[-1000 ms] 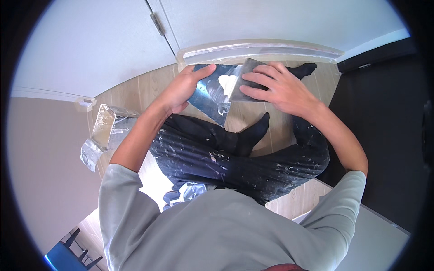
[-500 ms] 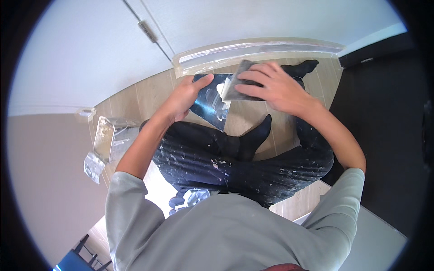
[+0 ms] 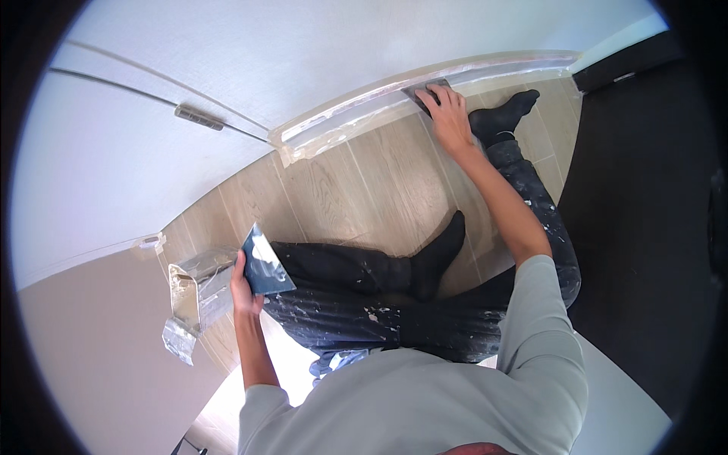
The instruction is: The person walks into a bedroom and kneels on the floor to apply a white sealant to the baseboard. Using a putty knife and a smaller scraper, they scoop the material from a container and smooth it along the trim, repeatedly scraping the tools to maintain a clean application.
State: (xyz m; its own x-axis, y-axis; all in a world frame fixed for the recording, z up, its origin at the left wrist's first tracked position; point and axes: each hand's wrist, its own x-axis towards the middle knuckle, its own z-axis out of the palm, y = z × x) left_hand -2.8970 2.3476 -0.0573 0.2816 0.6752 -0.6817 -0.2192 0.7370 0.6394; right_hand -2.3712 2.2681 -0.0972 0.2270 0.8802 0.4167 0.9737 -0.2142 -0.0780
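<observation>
My left hand grips a dark metal plate with white putty smeared on it, held tilted above my left thigh. Out at the foot of the wall, my right hand is closed on a grey flat putty knife, its wide blade at the taped strip. That strip runs along the base of the white wall, edged with masking tape and streaked with putty near its left end. Part of the putty knife is hidden behind my fingers.
Left of my knee stands an open bag-lined container with pale residue inside. A dark panel rises on the right. My legs in paint-spotted black trousers lie across the wood-look floor. A cable with a small box hangs on the wall.
My hands have parted. The left one drew the plate back and down to the left; the right one carried the putty knife from the plate forward to the wall's base. The view has turned slightly.
</observation>
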